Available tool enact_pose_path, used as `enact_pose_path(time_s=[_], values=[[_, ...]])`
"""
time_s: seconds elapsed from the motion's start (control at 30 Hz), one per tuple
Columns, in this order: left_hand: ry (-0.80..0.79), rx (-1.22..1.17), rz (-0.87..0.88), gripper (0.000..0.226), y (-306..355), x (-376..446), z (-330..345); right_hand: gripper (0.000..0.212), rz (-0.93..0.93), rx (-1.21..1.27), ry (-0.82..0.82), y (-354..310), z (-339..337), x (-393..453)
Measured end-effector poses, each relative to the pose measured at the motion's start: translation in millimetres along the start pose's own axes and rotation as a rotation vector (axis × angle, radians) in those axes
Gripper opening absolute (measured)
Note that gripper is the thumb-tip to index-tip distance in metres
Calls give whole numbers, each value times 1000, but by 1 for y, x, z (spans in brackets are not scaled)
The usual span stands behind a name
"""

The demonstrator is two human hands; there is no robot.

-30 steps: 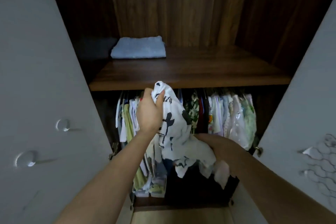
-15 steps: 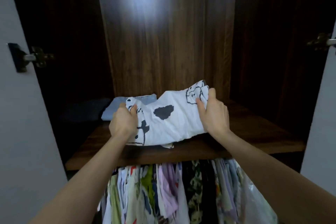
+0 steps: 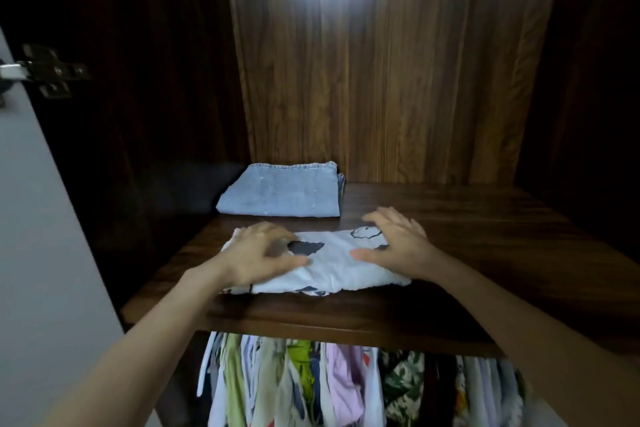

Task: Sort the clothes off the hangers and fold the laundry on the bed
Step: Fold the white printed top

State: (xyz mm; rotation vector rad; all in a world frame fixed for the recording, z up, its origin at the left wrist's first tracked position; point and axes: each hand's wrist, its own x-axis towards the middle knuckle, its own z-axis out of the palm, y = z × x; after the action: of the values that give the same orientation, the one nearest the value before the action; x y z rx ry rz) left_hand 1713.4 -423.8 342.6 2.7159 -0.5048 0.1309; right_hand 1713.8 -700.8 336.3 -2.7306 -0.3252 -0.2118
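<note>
In the head view the folded white printed shirt (image 3: 325,263) lies near the front edge of the wardrobe shelf (image 3: 485,253), left hand (image 3: 258,258) and right hand (image 3: 398,241) spread flat on it, so a careless pull-back could drag it off.

I see the folded white printed shirt (image 3: 332,265) lying flat near the front of the wooden shelf, black cartoon patches on top. Behind it, apart, sits a folded pale denim piece (image 3: 282,192). Below hang colourful clothes (image 3: 311,388), packed close together.
</note>
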Motion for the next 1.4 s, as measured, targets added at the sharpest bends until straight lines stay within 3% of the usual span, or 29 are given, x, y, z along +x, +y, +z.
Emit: enact_pose_path(time_s=[0.07, 0.13, 0.27, 0.33, 0.43, 0.53, 0.73, 0.8, 0.9, 1.03, 1.13, 1.27, 1.33, 1.4], values=[[-174, 148, 134, 79, 2, -13, 0, 78, -159, -36, -158, -6, -9, -16], [-244, 227, 168, 73, -3, -19, 2, 62, -274, -178, -216, -5, -12, -27], [-184, 350, 208, 61, -16, -20, -4, 22, -260, -385, -91, -10, -19, -29], [-146, 386, 155, 51, -20, -16, -17, 10, -152, -310, 11, -14, -30, -24], [68, 338, 79, 11, -21, -5, -48, 8, 103, 17, 147, -17, -52, -13], [172, 360, 24, 21, -17, 8, -74, 3, 169, 174, 195, -19, -66, 3], [75, 84, 9, 30, -1, 44, -88, 7, 327, 414, 78, -24, -84, 31], [117, 66, 22, 26, 4, 53, -85, 7, 326, 381, 66, -17, -86, 35], [358, 25, 46, 13, 8, 63, -81, 14, 253, 342, 228, -3, -84, 40], [499, -12, 126, 21, -1, 51, -66, 19, 53, 254, 367, 2, -62, 29], [368, -12, 118, 16, -17, 18, -44, 22, 30, 141, 157, 1, -38, 6], [-93, 186, 58, 12, -40, -16, -33, 26, 112, 10, -300, -12, -21, -23], [-190, 164, 8, 21, -42, -27, -40, 32, 143, -3, -289, -22, -19, -27], [-52, 31, -26, 24, -33, -33, -46, 39, 118, -48, -73, -30, -16, -25]])
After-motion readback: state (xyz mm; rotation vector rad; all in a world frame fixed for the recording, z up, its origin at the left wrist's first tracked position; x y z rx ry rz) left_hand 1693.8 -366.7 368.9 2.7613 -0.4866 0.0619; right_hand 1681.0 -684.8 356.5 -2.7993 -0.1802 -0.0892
